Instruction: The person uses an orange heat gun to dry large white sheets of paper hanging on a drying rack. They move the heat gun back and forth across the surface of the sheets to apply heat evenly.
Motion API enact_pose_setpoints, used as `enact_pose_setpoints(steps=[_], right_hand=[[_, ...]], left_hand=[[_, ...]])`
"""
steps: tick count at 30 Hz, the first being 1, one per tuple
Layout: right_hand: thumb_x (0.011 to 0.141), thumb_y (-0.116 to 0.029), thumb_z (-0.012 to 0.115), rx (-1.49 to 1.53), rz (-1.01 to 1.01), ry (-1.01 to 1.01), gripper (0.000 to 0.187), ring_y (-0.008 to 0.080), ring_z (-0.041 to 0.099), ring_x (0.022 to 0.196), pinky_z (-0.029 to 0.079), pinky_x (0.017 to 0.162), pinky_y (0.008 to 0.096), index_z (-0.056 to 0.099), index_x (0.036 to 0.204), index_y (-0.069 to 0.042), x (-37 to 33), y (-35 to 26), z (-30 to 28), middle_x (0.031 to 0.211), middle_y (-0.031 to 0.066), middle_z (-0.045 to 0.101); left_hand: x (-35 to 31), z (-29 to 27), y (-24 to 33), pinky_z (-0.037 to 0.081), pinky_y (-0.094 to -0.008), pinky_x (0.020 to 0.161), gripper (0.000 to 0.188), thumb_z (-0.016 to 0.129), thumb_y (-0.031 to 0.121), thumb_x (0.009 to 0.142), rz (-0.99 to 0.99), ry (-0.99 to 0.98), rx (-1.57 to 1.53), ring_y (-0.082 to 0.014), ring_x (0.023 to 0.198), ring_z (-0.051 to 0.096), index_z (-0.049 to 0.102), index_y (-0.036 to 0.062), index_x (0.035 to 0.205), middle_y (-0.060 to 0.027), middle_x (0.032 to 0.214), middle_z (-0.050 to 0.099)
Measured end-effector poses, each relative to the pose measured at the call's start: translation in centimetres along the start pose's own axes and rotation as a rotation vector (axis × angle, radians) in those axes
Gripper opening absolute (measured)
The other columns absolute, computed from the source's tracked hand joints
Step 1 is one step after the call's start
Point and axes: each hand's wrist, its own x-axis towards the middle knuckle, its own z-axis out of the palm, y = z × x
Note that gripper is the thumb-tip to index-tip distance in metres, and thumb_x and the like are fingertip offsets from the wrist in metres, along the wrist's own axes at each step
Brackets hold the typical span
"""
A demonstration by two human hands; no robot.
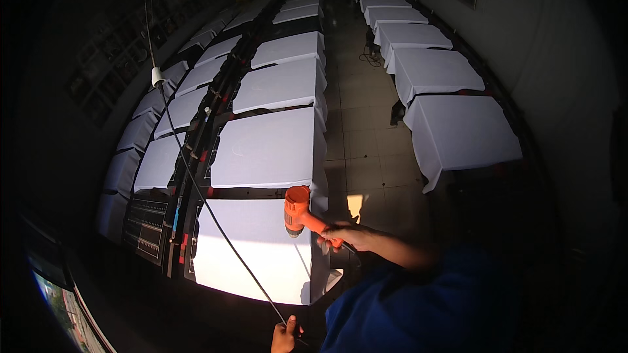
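My right hand (347, 235) is wrapped round the handle of an orange heat gun (297, 206). The gun's nozzle points down over a white cloth (252, 238), brightly sunlit, spread over the nearest panel of the left row. Close to the lower edge, my left hand (284, 336) is closed on a black cord (226, 232). That cord slants up and left across the cloth to a white connector (157, 77), which hangs from thin overhead wires. A blue sleeve covers my upper right arm.
Long rows of panels draped in white cloth, such as one at the right (468, 131), run into the distance. A tiled aisle (366, 140) separates them. Dark rails (190, 202) lie between the left rows. A window (65, 310) is at the lower left.
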Motion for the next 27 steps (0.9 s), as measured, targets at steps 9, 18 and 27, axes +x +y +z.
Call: enact_pose_setpoints(steps=[9, 18, 27], right_hand=[[0.089, -0.021, 0.06, 0.352, -0.326, 0.56, 0.019, 0.0093, 0.053, 0.072, 0.045, 0.062, 0.0281, 0.051, 0.103, -0.012, -10.7, -6.5, -15.8, 0.081, -0.0022, 0.051], [0.084, -0.027, 0.066, 0.625, -0.612, 0.789, 0.032, 0.0166, 0.059, 0.077, 0.049, 0.063, 0.0324, 0.053, 0.107, -0.01, -10.9, -15.1, -26.8, 0.084, 0.0033, 0.055], [0.092, -0.04, 0.059, 0.621, -0.741, 1.104, 0.044, 0.0129, 0.057, 0.076, 0.048, 0.063, 0.0284, 0.05, 0.12, -0.008, -14.2, -22.6, -37.5, 0.084, 0.0019, 0.055]], left_hand=[[15.1, 11.9, 12.6, 0.036, -0.037, 0.045, 0.039, 0.055, 0.029, 0.098, 0.517, -0.346, 0.658, -0.0152, 0.046, 0.044, 0.062, -0.0031, 0.077, -0.0193, 0.062, 0.057], [29.7, 20.0, 31.0, 0.044, -0.0305, 0.055, 0.035, 0.049, 0.025, 0.1, 1.008, -0.427, 0.654, -0.0149, 0.058, 0.057, 0.062, -0.0027, 0.083, -0.0092, 0.064, 0.059], [45.1, 33.1, 51.2, 0.041, -0.0264, 0.056, 0.037, 0.045, 0.028, 0.102, 0.822, -0.644, 0.259, -0.0108, 0.06, 0.052, 0.063, -0.0027, 0.09, -0.0041, 0.062, 0.053]])
